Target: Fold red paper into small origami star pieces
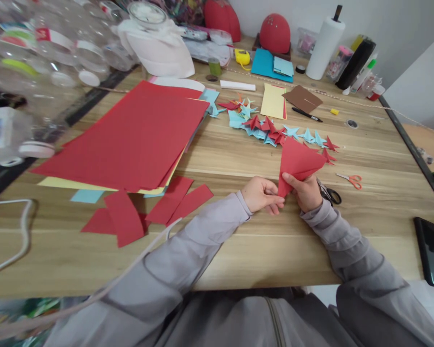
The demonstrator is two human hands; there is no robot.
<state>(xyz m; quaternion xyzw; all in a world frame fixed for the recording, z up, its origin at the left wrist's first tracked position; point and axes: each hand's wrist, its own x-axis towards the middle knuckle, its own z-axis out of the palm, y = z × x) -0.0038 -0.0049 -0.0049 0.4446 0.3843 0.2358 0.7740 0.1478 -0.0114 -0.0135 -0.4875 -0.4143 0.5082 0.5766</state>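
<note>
A folded piece of red paper, roughly triangular, is held up above the table between both hands. My right hand grips its lower right part, thumb on top. With fingertips pinched together, my left hand has hold of its lower left corner. Just beyond the paper lies a row of folded red and light blue paper cranes. Black-handled scissors rest partly hidden behind my right hand, and small orange-handled scissors lie farther right.
Large red sheets are stacked on the left, with red offcuts in front. Plastic bottles crowd the far left. A phone lies at the right edge. Yellow paper, brown paper and a black pen lie farther back.
</note>
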